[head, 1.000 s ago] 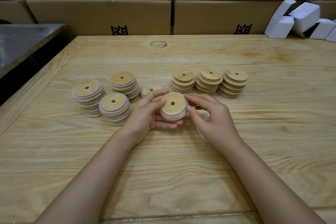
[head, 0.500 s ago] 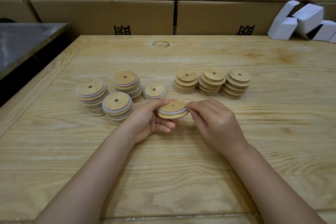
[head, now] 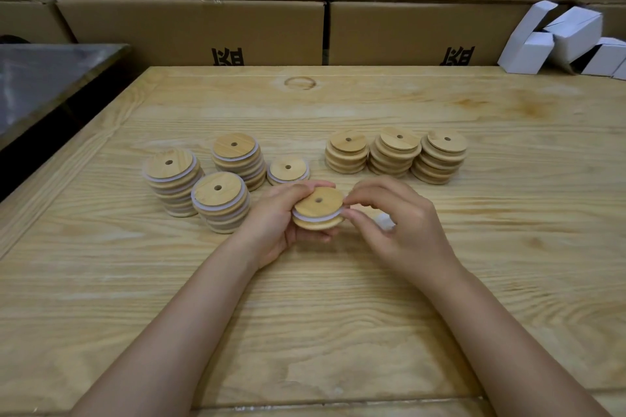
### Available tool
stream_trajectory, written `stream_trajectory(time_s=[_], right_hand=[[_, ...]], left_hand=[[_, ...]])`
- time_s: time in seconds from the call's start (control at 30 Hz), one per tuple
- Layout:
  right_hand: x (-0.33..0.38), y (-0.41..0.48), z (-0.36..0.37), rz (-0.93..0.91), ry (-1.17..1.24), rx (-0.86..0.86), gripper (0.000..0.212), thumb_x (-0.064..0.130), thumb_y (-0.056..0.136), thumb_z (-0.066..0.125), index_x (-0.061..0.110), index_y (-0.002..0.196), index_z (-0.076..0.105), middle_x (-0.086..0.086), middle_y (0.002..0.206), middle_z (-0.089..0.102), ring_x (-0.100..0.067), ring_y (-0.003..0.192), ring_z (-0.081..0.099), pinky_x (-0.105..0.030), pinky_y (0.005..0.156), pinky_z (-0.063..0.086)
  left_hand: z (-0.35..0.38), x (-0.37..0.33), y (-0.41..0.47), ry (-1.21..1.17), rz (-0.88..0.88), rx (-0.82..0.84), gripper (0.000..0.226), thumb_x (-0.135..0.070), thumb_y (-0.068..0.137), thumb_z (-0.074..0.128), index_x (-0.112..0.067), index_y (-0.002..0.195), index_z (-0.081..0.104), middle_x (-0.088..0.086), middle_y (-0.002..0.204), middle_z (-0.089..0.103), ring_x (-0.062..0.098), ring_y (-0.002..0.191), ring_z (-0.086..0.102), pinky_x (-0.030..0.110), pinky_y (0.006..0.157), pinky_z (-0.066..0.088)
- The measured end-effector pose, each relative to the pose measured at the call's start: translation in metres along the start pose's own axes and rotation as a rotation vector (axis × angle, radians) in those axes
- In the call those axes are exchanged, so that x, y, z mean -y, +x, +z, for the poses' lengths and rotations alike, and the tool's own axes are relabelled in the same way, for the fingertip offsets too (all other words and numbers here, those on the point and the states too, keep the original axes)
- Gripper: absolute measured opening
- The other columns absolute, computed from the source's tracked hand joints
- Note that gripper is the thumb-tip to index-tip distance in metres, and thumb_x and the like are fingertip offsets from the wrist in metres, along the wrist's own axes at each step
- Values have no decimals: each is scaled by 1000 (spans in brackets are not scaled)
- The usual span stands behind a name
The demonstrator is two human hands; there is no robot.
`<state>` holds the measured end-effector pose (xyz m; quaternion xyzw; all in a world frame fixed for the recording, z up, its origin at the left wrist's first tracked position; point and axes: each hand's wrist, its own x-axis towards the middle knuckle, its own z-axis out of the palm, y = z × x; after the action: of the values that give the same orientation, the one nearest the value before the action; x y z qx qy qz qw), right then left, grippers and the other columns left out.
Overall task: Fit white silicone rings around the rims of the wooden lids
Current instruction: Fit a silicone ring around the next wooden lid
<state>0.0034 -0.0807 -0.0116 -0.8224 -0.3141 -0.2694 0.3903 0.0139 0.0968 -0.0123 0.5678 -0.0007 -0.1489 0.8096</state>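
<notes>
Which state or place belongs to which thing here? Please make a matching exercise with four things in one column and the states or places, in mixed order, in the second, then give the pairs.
Things
1. held lid
2. lid stacks on the right
3. lid stacks on the left
4. small white boxes

States or places
A. far right, in front of the cardboard cartons
B. bare wood, no white bands
C. white bands between the lids
D. gripped by the left hand, while the right hand pinches its white ring

Pairs: 1-D, 2-B, 3-C, 4-A
</notes>
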Motion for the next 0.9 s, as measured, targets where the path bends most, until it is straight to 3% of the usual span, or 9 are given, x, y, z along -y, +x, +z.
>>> stream_trajectory(time_s=[0.1,0.2,0.33,0.5,0.6,0.67,0.73,0.9], right_hand=[[7,0,3,152,150,124,43,28,74,75,33,114,59,22,107,59,3,96,55,-11,83,40],[10,0,11,248,95,220,62,35,70,79,27,126,54,26,117,50,4,111,49,-13,94,36],[13,4,17,235,59,265,64,30,73,78,12,129,53,10,124,53,-1,116,47,-11,98,35],[13,12,20,252,2,339,76,38,70,78,14,135,48,4,131,49,-9,122,44,-18,103,32],[10,27,23,255,-84,236,70,39,70,77,13,130,52,1,126,54,-16,117,44,-15,96,25],[2,45,24,291,-172,204,69,44,73,73,13,130,52,0,127,54,-18,119,42,-19,97,24],[-7,63,27,310,-200,249,68,47,75,70,16,132,50,1,129,53,-19,121,41,-24,99,26],[-18,92,52,214,-358,402,67,48,76,67,25,135,45,2,130,51,-21,124,39,-37,98,26]], left_hand=[[2,3,1,86,100,-66,25,-10,97,42,-9,98,68,9,81,72,18,67,69,26,48,54],[3,8,2,156,172,-92,21,-9,94,48,-16,101,67,0,77,72,9,70,67,19,54,51],[2,10,3,183,219,-122,21,-10,94,51,-19,106,65,2,74,72,10,70,67,20,62,52],[5,10,4,177,266,-172,19,-13,94,51,-17,104,66,-3,77,72,7,73,66,18,62,51],[6,12,5,186,374,-312,22,-21,98,43,-17,90,63,-5,57,63,7,44,54,17,40,42],[2,15,6,326,493,-459,32,-20,100,39,-17,73,55,-4,43,49,7,34,40,17,37,32],[-2,18,6,497,591,-528,39,-22,98,41,-22,59,45,-7,42,41,7,40,36,22,43,30],[-3,22,5,889,611,-369,37,-26,83,44,-24,49,31,-6,41,34,6,44,31,29,50,24]])
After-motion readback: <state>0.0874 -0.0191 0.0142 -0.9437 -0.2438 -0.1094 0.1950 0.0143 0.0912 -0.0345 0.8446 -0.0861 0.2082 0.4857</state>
